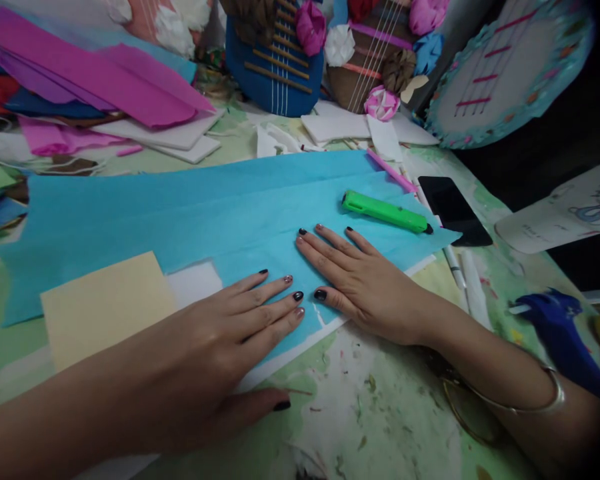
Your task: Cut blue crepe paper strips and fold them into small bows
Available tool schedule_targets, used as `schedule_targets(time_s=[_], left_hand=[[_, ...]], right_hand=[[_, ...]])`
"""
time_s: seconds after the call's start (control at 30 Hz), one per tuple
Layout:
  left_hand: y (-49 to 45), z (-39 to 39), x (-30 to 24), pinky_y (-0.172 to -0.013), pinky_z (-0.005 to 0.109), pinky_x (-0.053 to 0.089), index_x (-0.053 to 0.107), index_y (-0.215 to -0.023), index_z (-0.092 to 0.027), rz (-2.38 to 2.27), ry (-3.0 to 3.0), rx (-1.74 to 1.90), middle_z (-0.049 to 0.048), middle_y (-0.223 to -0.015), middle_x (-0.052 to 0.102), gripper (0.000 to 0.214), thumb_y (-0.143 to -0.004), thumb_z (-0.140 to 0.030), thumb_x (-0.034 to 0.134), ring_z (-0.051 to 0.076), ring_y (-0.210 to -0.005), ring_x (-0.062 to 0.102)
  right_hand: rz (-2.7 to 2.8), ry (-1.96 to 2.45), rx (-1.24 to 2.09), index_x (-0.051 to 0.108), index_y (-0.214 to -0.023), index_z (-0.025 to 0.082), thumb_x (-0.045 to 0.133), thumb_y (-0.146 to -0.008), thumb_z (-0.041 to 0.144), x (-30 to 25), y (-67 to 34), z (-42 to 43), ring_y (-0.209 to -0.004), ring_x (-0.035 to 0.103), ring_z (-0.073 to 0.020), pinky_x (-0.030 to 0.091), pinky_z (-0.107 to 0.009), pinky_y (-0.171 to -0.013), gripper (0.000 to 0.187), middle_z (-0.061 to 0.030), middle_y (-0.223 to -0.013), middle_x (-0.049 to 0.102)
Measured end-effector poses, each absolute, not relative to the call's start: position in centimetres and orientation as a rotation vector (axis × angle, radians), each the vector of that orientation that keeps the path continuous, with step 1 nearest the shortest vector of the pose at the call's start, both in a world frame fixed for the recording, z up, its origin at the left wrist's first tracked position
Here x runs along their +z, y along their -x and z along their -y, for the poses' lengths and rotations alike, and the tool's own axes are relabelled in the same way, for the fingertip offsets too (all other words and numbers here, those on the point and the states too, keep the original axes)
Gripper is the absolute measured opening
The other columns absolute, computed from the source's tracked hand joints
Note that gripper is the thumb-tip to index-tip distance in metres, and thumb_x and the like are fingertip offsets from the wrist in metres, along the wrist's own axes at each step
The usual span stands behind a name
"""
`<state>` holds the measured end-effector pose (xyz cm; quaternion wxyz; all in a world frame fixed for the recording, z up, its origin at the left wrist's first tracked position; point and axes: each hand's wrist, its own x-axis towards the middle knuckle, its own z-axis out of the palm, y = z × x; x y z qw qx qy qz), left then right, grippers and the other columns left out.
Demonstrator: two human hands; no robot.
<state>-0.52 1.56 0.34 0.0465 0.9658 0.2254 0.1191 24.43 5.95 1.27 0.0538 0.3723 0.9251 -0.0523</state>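
A long sheet of light-blue tissue paper (pixel 180 207) lies across the table, partly over a white sheet (pixel 195 283). My left hand (pixel 215 347) rests with fingers stretched out over the near edge of the blue paper. Lying flat on the same paper, my right hand (pixel 350 280) has its fingers slightly spread. Neither hand grips anything. Just beyond my right fingers is a green utility knife (pixel 385 211) on the blue paper. A square of cream-coloured paper (pixel 105 303) sits left of my left hand, partly covered by my forearm.
A dark phone (pixel 453 210), a pink stick (pixel 390 170) and a blue hot-glue gun (pixel 563 327) lie to the right. Magenta tissue paper (pixel 100 73) is piled at the back left. Decorated guitar shapes (pixel 275 73) stand along the back. A white cup (pixel 560 210) is at the right.
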Motion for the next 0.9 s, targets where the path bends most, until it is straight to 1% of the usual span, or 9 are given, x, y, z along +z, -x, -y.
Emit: schedule_targets(time_s=[0.17, 0.33, 0.47, 0.53, 0.63, 0.7, 0.77, 0.83, 0.9], left_hand=[[0.63, -1.68, 0.52, -0.112, 0.048, 0.035, 0.045, -0.138, -0.011, -0.679, -2.951, 0.353, 0.015, -0.142, 0.047, 0.058, -0.09, -0.043, 0.051, 0.029, -0.131, 0.046], [0.75, -1.79, 0.78, -0.11, 0.048, 0.039, 0.043, -0.139, -0.011, -0.639, -2.952, 0.336, 0.015, -0.142, 0.047, 0.059, -0.089, -0.042, 0.053, 0.03, -0.135, 0.041], [0.94, -1.95, 0.93, -0.109, 0.048, 0.039, 0.043, -0.139, -0.01, -0.623, -2.958, 0.327, 0.0153, -0.141, 0.048, 0.06, -0.089, -0.043, 0.052, 0.031, -0.134, 0.042], [1.03, -2.07, 0.95, -0.11, 0.048, 0.039, 0.04, -0.141, -0.009, -0.588, -2.984, 0.316, 0.0156, -0.143, 0.046, 0.062, -0.09, -0.044, 0.052, 0.031, -0.133, 0.042], [0.95, -2.23, 0.94, -0.111, 0.052, 0.036, 0.033, -0.144, -0.007, -0.608, -3.002, 0.358, 0.0181, -0.145, 0.041, 0.069, -0.09, -0.046, 0.051, 0.033, -0.135, 0.039], [0.75, -2.27, 0.93, -0.11, 0.053, 0.037, 0.035, -0.143, -0.006, -0.662, -2.982, 0.385, 0.0201, -0.144, 0.042, 0.07, -0.09, -0.049, 0.051, 0.034, -0.135, 0.038], [0.53, -2.27, 0.95, -0.107, 0.051, 0.041, 0.042, -0.139, -0.004, -0.694, -2.957, 0.391, 0.0219, -0.14, 0.046, 0.067, -0.09, -0.05, 0.05, 0.034, -0.133, 0.042], [0.38, -2.27, 1.01, -0.106, 0.049, 0.044, 0.045, -0.136, -0.003, -0.707, -2.932, 0.392, 0.0227, -0.139, 0.048, 0.064, -0.091, -0.049, 0.049, 0.034, -0.131, 0.044], [0.35, -2.29, 1.08, -0.106, 0.049, 0.043, 0.045, -0.137, -0.005, -0.706, -2.903, 0.395, 0.022, -0.139, 0.048, 0.063, -0.09, -0.047, 0.05, 0.033, -0.131, 0.045]], right_hand=[[-2.833, -1.128, -0.169, 0.009, -0.152, 0.019, 0.024, -0.1, 0.047, 1.29, -24.51, -5.97, -0.147, 0.007, -0.0228, 0.013, -0.052, -0.118, 0.061, -0.0015, -0.159, 0.008], [-2.857, -1.13, -0.209, 0.01, -0.152, 0.021, 0.026, -0.1, 0.047, 1.4, -24.59, -5.99, -0.147, 0.008, -0.0225, 0.013, -0.053, -0.118, 0.061, -0.0021, -0.159, 0.012], [-2.86, -1.129, -0.206, 0.01, -0.152, 0.021, 0.026, -0.1, 0.047, 1.39, -24.62, -6.02, -0.147, 0.009, -0.0226, 0.014, -0.053, -0.118, 0.06, -0.0022, -0.159, 0.012], [-2.856, -1.126, -0.194, 0.01, -0.152, 0.02, 0.025, -0.1, 0.047, 1.38, -24.61, -6.02, -0.147, 0.009, -0.0231, 0.014, -0.053, -0.117, 0.061, -0.0023, -0.159, 0.011], [-2.851, -1.119, -0.171, 0.012, -0.152, 0.019, 0.024, -0.1, 0.047, 1.37, -24.59, -5.99, -0.147, 0.009, -0.0235, 0.014, -0.052, -0.117, 0.061, -0.0021, -0.159, 0.011], [-2.844, -1.116, -0.158, 0.012, -0.152, 0.018, 0.023, -0.1, 0.047, 1.35, -24.57, -5.97, -0.147, 0.009, -0.0235, 0.013, -0.052, -0.117, 0.061, -0.0021, -0.159, 0.01], [-2.842, -1.117, -0.155, 0.012, -0.152, 0.018, 0.023, -0.1, 0.047, 1.32, -24.57, -5.96, -0.147, 0.009, -0.0234, 0.013, -0.052, -0.118, 0.06, -0.002, -0.159, 0.01], [-2.853, -1.12, -0.163, 0.012, -0.152, 0.019, 0.024, -0.1, 0.047, 1.3, -24.58, -5.97, -0.147, 0.01, -0.0234, 0.014, -0.053, -0.117, 0.06, -0.0023, -0.159, 0.012], [-2.87, -1.12, -0.18, 0.012, -0.152, 0.02, 0.025, -0.1, 0.047, 1.29, -24.62, -6.0, -0.147, 0.01, -0.0235, 0.015, -0.053, -0.117, 0.06, -0.0028, -0.158, 0.013]])
